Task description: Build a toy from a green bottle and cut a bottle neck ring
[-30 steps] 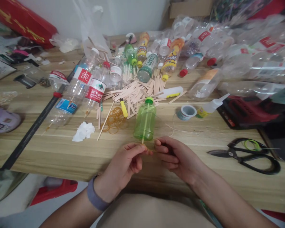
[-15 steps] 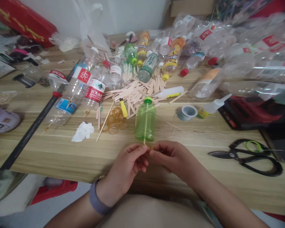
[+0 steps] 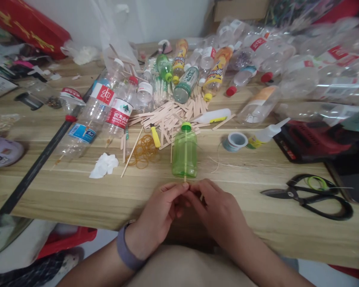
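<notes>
A green plastic bottle with a green cap lies on the wooden table, its cap pointing away from me. A thin wooden stick runs lengthwise through it and sticks out at the near end. My left hand pinches that stick end between thumb and finger. Pressed against it, my right hand has thumb and fingers closed at the same spot; what they hold is too small to make out. A thin thread lies on the table right of the bottle.
Flat wooden sticks are heaped behind the bottle, with a yellow-handled tool and rubber bands nearby. Black scissors lie right, past a thread spool and glue bottle. Joined clear bottles lie left; many more fill the back right.
My right hand has closed in against my left hand, its fingers more tightly together. The green bottle has shifted slightly to the right.
</notes>
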Available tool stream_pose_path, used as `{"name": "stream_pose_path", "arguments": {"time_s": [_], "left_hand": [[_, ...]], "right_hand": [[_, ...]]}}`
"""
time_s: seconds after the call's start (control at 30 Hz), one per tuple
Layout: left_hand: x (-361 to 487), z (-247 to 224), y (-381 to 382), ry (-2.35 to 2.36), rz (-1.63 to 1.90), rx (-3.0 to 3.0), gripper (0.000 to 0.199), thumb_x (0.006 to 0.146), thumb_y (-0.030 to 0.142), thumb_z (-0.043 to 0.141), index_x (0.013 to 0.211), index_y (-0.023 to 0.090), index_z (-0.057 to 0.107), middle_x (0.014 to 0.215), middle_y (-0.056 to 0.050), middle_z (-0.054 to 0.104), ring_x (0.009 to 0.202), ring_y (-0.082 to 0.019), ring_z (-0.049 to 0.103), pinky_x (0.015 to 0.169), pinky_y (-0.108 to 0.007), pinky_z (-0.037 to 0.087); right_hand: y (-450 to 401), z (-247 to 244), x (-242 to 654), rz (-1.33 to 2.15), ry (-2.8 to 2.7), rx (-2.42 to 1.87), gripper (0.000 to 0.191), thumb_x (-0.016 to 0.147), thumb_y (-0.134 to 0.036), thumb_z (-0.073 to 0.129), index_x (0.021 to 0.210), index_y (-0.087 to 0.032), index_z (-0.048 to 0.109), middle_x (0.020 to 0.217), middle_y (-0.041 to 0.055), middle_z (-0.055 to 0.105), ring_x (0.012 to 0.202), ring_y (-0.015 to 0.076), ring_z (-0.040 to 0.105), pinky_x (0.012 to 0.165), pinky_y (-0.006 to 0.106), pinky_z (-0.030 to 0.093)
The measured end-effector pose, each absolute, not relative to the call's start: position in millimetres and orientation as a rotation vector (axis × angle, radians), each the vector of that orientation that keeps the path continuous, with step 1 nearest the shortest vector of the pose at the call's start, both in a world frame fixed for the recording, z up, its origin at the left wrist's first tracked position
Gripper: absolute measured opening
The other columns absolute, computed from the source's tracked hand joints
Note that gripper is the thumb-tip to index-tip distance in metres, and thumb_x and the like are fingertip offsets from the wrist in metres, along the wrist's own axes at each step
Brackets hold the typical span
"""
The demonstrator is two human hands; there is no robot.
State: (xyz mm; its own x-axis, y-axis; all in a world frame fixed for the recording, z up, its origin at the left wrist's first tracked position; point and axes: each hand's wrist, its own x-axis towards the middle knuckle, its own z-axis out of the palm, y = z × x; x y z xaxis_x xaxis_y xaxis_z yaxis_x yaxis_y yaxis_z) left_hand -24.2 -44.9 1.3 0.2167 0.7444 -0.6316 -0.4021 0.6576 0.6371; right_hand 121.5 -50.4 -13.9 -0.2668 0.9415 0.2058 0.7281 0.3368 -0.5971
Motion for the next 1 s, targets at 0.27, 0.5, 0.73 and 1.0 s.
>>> {"name": "stream_pose_path", "arguments": {"time_s": [0.27, 0.5, 0.73, 1.0], "left_hand": [[-24, -2, -44, 1.087, 0.792, 0.334, 0.017, 0.069, 0.031, 0.075, 0.067, 0.018, 0.065, 0.069, 0.001, 0.059, 0.061, -0.012, 0.046, 0.054, -0.024, 0.028], [-24, -2, -45, 1.104, 0.806, 0.334, 0.02, 0.067, 0.032, 0.077, 0.064, 0.018, 0.063, 0.066, 0.002, 0.058, 0.061, -0.012, 0.044, 0.054, -0.024, 0.025], [-20, 2, -42, 1.161, 0.825, 0.419, 0.023, 0.067, 0.033, 0.075, 0.06, 0.019, 0.058, 0.059, 0.004, 0.052, 0.055, -0.01, 0.039, 0.051, -0.025, 0.023], [-25, 7, -40, 1.191, 0.818, 0.552, 0.033, 0.065, 0.045, 0.079, 0.065, 0.017, 0.062, 0.058, 0.004, 0.052, 0.053, -0.009, 0.04, 0.046, -0.022, 0.024]], "right_hand": [[-51, -10, 115, 0.021, -2.146, -1.352, 0.033, 0.102, -0.026, 0.045, 0.075, -0.019, 0.064, 0.059, 0.0026, 0.063, 0.042, 0.0129, 0.056, 0.04, 0.026, 0.03], [-52, -10, 114, -0.061, -2.153, -1.319, 0.034, 0.099, -0.02, 0.047, 0.069, -0.02, 0.063, 0.059, 0.0028, 0.065, 0.042, 0.0118, 0.054, 0.041, 0.026, 0.029], [-51, -13, 111, -0.105, -2.113, -1.283, 0.036, 0.096, -0.016, 0.047, 0.063, -0.022, 0.057, 0.052, 0.001, 0.06, 0.042, 0.0113, 0.05, 0.045, 0.029, 0.027], [-44, -4, 121, 1.134, -1.65, -1.352, 0.011, 0.085, -0.028, 0.059, 0.076, -0.024, 0.061, 0.065, -0.0003, 0.063, 0.053, 0.0127, 0.054, 0.048, 0.025, 0.037]]}}
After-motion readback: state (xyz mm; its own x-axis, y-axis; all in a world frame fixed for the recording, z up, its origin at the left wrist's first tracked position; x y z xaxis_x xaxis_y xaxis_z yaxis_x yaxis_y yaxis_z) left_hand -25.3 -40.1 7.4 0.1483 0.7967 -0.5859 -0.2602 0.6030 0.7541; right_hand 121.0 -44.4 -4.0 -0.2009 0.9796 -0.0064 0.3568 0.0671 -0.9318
